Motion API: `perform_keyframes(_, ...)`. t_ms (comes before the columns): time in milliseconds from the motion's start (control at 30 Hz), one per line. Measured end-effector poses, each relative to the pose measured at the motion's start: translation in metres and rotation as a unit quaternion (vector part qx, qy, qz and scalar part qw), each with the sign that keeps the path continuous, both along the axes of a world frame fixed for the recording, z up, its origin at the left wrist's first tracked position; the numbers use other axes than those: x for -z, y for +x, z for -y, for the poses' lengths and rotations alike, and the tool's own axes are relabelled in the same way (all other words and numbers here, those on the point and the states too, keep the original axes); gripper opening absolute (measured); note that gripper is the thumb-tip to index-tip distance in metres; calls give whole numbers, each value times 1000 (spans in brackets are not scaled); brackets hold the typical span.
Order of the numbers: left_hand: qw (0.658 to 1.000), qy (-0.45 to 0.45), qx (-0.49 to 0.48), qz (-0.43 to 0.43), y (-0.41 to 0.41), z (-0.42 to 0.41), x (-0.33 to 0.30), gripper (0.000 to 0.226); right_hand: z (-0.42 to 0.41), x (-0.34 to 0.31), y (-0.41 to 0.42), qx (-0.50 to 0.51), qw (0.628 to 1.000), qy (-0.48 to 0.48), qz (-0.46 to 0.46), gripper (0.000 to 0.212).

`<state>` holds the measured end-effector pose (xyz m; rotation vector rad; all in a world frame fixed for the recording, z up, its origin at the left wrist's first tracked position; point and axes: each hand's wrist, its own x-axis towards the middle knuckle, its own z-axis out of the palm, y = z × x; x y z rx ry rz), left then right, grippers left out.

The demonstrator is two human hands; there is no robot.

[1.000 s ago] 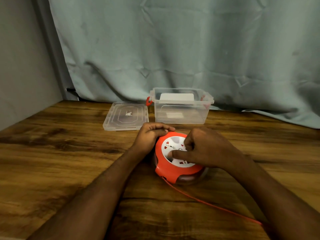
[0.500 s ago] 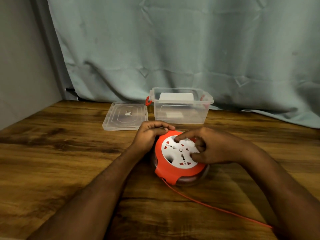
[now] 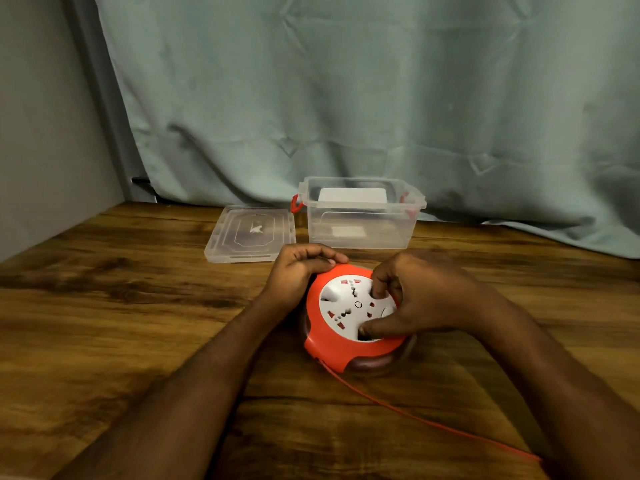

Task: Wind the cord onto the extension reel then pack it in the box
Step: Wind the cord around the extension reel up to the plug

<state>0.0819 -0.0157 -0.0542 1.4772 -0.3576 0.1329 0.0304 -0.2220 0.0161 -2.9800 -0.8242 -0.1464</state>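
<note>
the extension reel [image 3: 349, 327], orange with a white socket face, lay flat on the wooden table [image 3: 121, 323] at the near middle. the left hand [image 3: 298, 271] gripped its far-left rim, fingers curled over the orange edge. the right hand [image 3: 415, 299] sat on the white disc, one finger pushed down into a recess at the far right of the face and the thumb pressed into another at its near edge, so it was grasping the disc. the cord [image 3: 415, 415], thin and orange, left the reel's near side and ran along the table to the near right, passing out of sight beneath the right forearm. the box [image 3: 360, 216], clear plastic with red latches, stood open just beyond the reel, apart from it. its lid [image 3: 251, 233] lay flat just to the left of the box. a pale green curtain [image 3: 346, 98] hung behind the table.
</note>
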Motion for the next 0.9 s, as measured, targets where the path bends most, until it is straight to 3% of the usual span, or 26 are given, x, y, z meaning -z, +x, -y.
perform_keyframes(267,1000,-4,-15,-3,0,-1,-1,22,-10,13,1,-29,996,29,78,67)
perform_keyframes(400,1000,-6,-14,-6,2,-2,0,22,-7,13,3,-40,996,32,75,65)
perform_keyframes(467,1000,-6,-14,-8,2,-2,0,22,-6,9,2,-48,996,52,53,47)
perform_keyframes(533,1000,-5,-15,-5,2,-3,0,22,-2,2,1,-45,996,72,20,7)
perform_keyframes(667,1000,-2,-5,-5,1,-4,-2,22,3,2,3,-57,995,77,-22,53)
perform_keyframes(900,999,2,42,-19,2,-4,-1,27,14,-7,2,-70,988,65,-124,55)
